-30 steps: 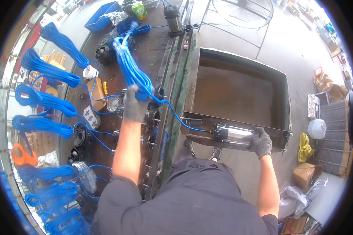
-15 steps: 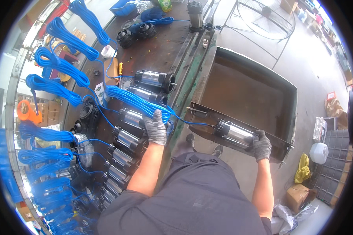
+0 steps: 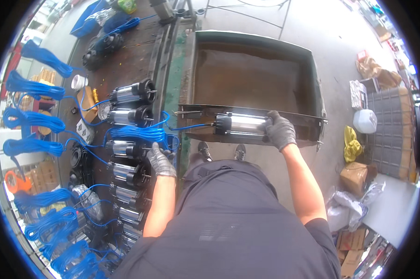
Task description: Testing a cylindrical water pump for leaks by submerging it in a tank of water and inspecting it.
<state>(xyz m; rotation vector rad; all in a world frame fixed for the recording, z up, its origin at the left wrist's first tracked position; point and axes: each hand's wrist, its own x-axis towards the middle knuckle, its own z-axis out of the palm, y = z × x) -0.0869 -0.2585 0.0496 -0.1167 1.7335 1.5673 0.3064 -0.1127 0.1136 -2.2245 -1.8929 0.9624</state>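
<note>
A silver and black cylindrical pump motor (image 3: 247,124) lies across the near end of a metal tank (image 3: 318,88). My right hand (image 3: 280,131), in a grey glove, is closed round its right end. From its left end a blue cable leads to a coiled blue cable bundle (image 3: 140,134) resting on the row of motors at left. My left hand (image 3: 162,161), also gloved, is just below the bundle's right end, fingers apart, apparently not gripping it. Beside that hand stands a similar motor (image 3: 126,149) of the row, lying on the dark bench (image 3: 135,51).
Brownish liquid (image 3: 256,74) fills the tank. Several blue cable coils (image 3: 33,118) hang along the left side. A cardboard box (image 3: 90,103) and black round parts (image 3: 103,49) are on the bench. At right on the floor stand a white jug (image 3: 365,121) and a yellow bag (image 3: 352,145).
The cable bundle has been laid down over the motors, and my left hand has drawn back from it. My right hand still holds the motor at the tank; the view has shifted.
</note>
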